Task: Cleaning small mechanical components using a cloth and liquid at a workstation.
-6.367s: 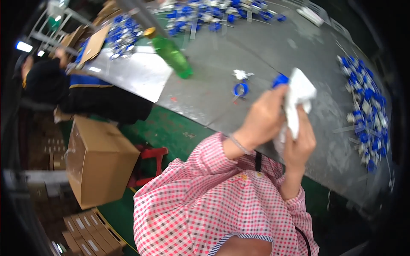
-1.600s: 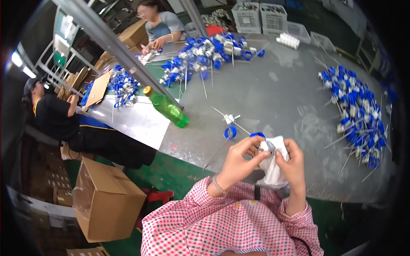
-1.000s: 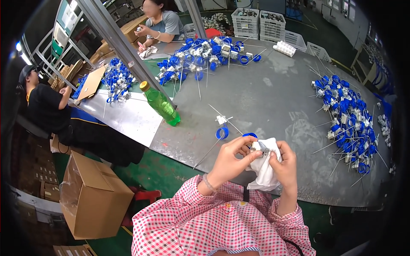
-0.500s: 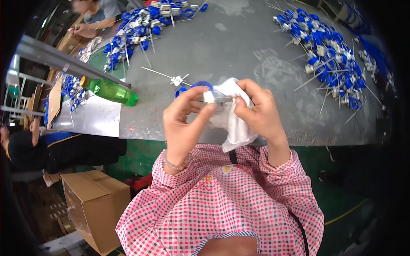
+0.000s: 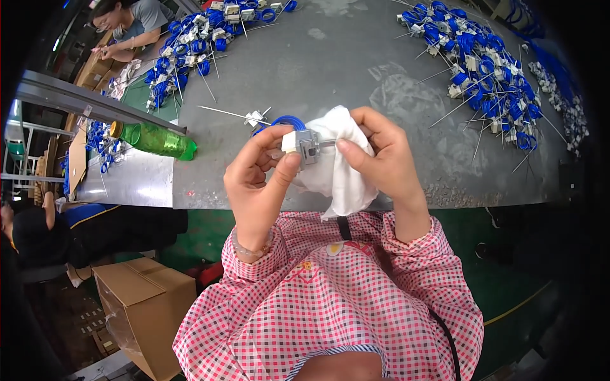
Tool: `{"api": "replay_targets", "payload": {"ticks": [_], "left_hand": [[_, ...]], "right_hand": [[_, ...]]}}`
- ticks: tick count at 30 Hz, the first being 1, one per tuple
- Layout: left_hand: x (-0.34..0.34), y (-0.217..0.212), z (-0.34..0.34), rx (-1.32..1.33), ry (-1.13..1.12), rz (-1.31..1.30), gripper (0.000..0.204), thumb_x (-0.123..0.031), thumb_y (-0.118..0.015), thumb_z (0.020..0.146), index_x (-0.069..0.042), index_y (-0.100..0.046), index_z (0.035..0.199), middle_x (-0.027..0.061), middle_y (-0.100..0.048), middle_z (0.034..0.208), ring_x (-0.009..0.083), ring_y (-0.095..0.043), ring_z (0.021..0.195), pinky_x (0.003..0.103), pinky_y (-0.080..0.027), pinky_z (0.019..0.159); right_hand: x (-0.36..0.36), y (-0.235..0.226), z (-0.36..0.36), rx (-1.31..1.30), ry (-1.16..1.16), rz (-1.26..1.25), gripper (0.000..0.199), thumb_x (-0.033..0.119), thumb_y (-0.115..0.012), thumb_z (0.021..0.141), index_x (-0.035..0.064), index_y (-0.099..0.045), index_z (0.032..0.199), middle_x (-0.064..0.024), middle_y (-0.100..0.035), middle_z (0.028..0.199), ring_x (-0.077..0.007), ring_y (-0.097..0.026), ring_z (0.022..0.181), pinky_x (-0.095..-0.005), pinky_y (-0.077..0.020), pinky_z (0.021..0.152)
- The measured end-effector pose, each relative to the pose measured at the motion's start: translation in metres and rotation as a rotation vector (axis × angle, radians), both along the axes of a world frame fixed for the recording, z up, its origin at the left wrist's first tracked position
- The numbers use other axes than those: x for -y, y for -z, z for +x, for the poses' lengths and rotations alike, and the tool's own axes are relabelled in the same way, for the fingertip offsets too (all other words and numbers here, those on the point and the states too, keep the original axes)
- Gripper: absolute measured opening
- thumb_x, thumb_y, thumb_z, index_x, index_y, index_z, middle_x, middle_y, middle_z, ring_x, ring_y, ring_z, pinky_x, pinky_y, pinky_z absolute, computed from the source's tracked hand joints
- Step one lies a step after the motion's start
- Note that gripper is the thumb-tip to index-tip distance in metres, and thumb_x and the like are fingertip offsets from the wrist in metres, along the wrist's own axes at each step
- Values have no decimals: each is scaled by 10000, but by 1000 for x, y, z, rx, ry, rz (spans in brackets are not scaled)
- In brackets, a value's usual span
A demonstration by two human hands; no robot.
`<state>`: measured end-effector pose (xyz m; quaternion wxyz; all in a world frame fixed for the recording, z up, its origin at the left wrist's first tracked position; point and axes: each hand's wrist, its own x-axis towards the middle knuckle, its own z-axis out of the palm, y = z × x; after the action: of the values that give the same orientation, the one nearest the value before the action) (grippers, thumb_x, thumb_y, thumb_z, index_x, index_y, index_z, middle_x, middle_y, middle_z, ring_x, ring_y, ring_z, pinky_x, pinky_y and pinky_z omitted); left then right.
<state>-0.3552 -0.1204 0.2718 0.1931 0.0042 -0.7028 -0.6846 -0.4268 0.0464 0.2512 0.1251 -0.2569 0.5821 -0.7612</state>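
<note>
Between the thumb and fingers of my left hand [image 5: 260, 171] is a thermostat-like part [image 5: 309, 146] with a white block, a silver metal housing and a thin shaft pointing right. A blue coil [image 5: 290, 120] shows just behind it, seemingly part of it. My right hand [image 5: 384, 155] is closed on a white cloth [image 5: 346, 181], pinching it around the shaft's end; the fingertips beneath are hidden by the cloth. Past my left fingers, a small white piece with a long thin rod [image 5: 225, 112] lies on the grey table [image 5: 318, 70].
Piles of similar blue-coiled parts lie at the far left [image 5: 184, 54] and right [image 5: 489, 76]. A green bottle [image 5: 155, 140] rests on its side at the left, beside a metal beam [image 5: 95, 98]. A cardboard box [image 5: 149, 305] stands below. Another person [image 5: 136, 28] works at the far left.
Both hands have shifted slightly left with the part and cloth. The metal housing now faces up more plainly, and my right thumb is at the shaft. The view has also shifted a little.
</note>
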Motion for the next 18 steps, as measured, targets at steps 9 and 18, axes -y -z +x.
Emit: {"api": "replay_targets", "payload": {"ticks": [9, 18], "left_hand": [[-2, 6, -3, -24, -52, -83, 316, 4, -654, 756, 35, -569, 1058, 73, -622, 877, 87, -592, 721, 205, -474, 628], [-4, 8, -5, -9, -77, -117, 319, 6, -662, 743, 38, -573, 1048, 76, -620, 868, 90, -595, 713, 211, -478, 630]], "right_hand": [[8, 2, 0, -15, 45, 37, 186, 56, -593, 815, -13, -527, 975, -29, -595, 838, -43, -530, 764, -190, -434, 656], [7, 0, 0, -84, 127, 177, 173, 54, -580, 805, -25, -533, 951, -33, -590, 819, -47, -517, 750, -192, -425, 645]]}}
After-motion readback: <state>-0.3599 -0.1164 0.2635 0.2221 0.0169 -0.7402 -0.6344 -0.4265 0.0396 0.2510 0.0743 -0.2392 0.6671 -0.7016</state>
